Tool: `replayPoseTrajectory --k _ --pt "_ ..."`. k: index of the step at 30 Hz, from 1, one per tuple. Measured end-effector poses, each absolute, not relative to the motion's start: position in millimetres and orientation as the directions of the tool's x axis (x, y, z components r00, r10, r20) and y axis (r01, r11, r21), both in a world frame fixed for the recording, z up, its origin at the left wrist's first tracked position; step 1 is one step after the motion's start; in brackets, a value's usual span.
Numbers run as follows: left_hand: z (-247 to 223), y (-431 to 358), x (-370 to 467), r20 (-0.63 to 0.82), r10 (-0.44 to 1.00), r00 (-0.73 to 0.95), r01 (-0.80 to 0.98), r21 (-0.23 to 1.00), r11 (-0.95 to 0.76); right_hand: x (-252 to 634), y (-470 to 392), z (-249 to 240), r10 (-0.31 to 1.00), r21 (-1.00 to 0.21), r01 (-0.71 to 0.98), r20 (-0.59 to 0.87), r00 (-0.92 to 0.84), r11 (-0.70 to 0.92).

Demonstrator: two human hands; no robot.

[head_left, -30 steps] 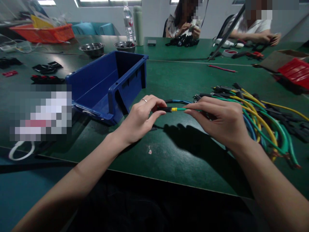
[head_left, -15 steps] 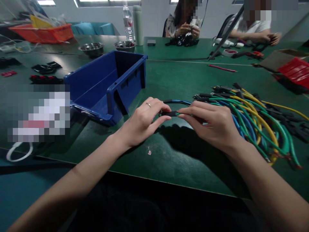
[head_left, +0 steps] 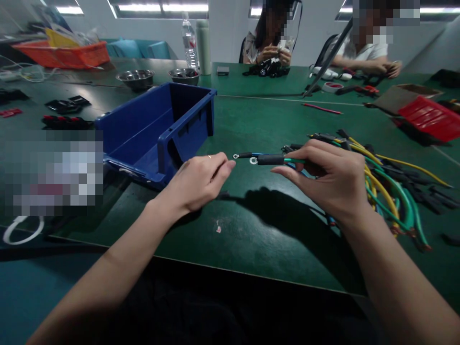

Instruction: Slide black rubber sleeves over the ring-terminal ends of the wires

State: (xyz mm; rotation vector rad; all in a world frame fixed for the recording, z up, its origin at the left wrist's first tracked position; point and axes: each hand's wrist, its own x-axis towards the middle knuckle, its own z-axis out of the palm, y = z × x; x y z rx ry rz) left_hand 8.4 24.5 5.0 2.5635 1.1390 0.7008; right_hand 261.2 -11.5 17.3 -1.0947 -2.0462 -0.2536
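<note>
My right hand (head_left: 328,179) pinches a green cable (head_left: 293,160) between thumb and fingers. Over the cable's end sits a black sleeve (head_left: 270,160), with a silver ring terminal (head_left: 253,160) at the tip. Just behind it, a blue cable (head_left: 256,154) runs toward the same hand and ends in another ring terminal (head_left: 236,156). How the hand holds the blue cable is hidden. My left hand (head_left: 201,182) is apart from the cables, left of the terminals, thumb pressed to its curled fingers. What is between them, if anything, is hidden.
A blue bin (head_left: 163,143) stands behind my left hand. Green, yellow and blue cables (head_left: 390,191) lie piled at the right. Farther off are metal bowls (head_left: 134,79), a water bottle (head_left: 189,43), a red bin (head_left: 431,117) and a red cable (head_left: 321,109). Two people sit across the table.
My left hand has left the black sleeve and moved down and left, fingers closed. My right hand still holds the cable; the ring terminals now show plainly. The view has shifted slightly.
</note>
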Motion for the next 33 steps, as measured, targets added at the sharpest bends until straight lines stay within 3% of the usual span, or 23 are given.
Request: replayPoseTrajectory --k 2,4,7,9,13,16,18,21,23,33 --pt "6 25 6 0.169 0.741 0.65 0.662 0.353 -0.661 262 -12 18 0.611 -0.183 0.771 0.728 -0.311 0.61" --pt "6 26 3 0.101 0.722 0.684 0.655 0.348 -0.67 263 -14 19 0.598 -0.185 0.768 0.744 -0.299 0.613" --pt "7 28 -3 0.064 0.707 0.705 0.616 0.44 -0.654 264 -15 19 0.592 -0.232 0.764 0.772 -0.233 0.602" --pt "8 29 -6 0.044 0.708 0.705 0.603 0.488 -0.631 263 -15 19 0.601 -0.355 0.734 0.794 -0.09 0.579" --pt "7 29 -10 0.007 0.691 0.722 0.597 0.499 -0.628 269 -7 24 0.619 -0.707 0.372 0.707 0.342 0.602" --pt "4 29 -10 0.005 0.68 0.733 0.584 0.509 -0.633 297 4 26 0.639 -0.781 0.125 0.581 0.504 0.612" --pt "3 29 -11 0.005 0.666 0.746 0.569 0.515 -0.641 329 12 24 0.681 -0.789 0.079 0.572 0.457 0.609" --pt "2 30 -11 -0.005 0.646 0.763 0.555 0.518 -0.651 375 18 16 0.821 -0.826 0.075 0.563 0.092 0.558" --pt "3 29 -10 -0.007 0.649 0.76 0.558 0.519 -0.647 391 18 11 0.854 -0.849 0.094 0.519 -0.027 0.519" --pt "2 28 -9 0.013 0.649 0.76 0.558 0.498 -0.664 369 12 9 0.979 -0.98 0.017 0.199 -0.036 0.199"
